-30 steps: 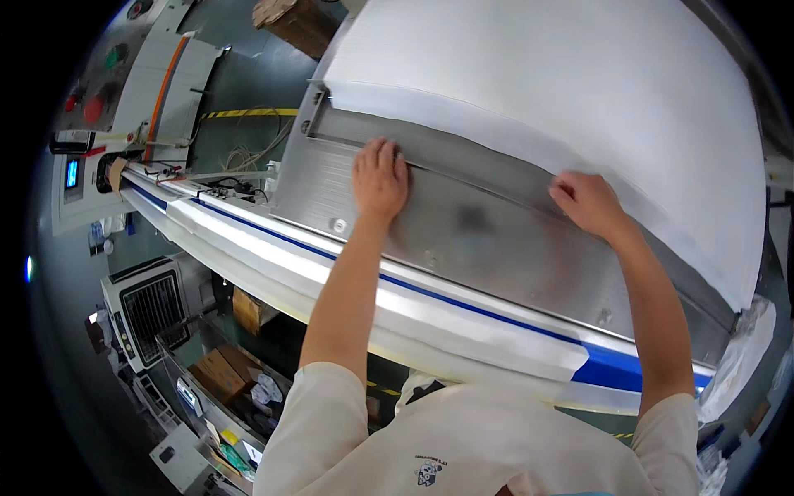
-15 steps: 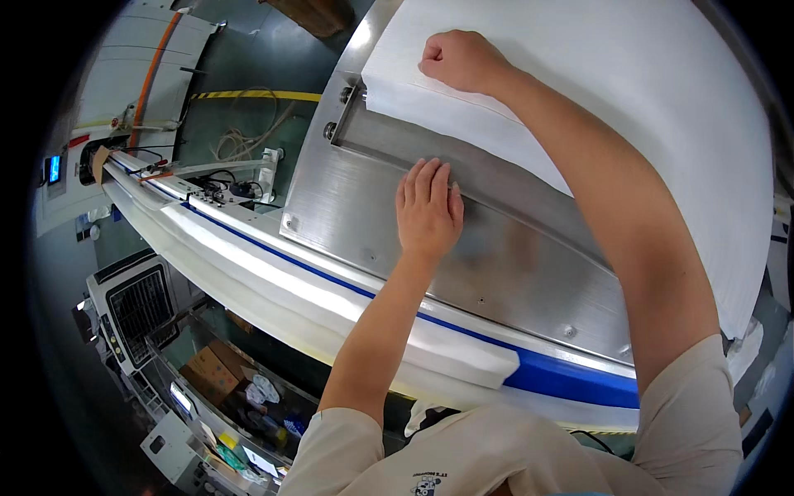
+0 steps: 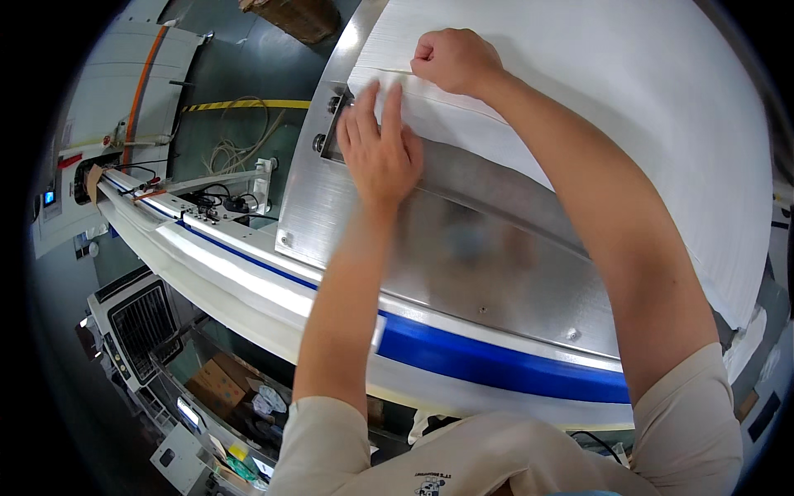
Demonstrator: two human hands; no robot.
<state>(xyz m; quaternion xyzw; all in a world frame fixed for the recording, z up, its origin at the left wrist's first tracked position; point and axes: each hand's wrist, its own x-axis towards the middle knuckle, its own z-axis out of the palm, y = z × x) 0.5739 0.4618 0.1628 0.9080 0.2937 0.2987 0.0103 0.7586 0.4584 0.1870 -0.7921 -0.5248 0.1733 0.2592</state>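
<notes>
A thick stack of thin white sheets [image 3: 612, 83] lies on a brushed steel table [image 3: 496, 264], its layered near edge hanging over a shallow recess. My right hand [image 3: 457, 62] rests as a fist on top of the stack, near its left corner; its curled fingertips face down out of sight, and no held thing shows. Slightly blurred, my left hand [image 3: 379, 149] is open with fingers apart. Its fingertips reach the stack's near left edge, over the metal lip [image 3: 331, 157] of the recess; whether they touch the sheets I cannot tell.
Along the table's near side runs a blue strip [image 3: 496, 355] beside a long white padded cover [image 3: 223, 269]. Cables [image 3: 236, 157] lie on the green floor at left, near yellow-black tape [image 3: 248, 104]. A cardboard box [image 3: 302, 18] stands beyond; a cluttered cart [image 3: 240, 397] is lower left.
My left hand has moved left and away from me, from the steel surface to the stack's edge. The white cover's end has shifted left, baring more blue strip. My right fist stays nearly still.
</notes>
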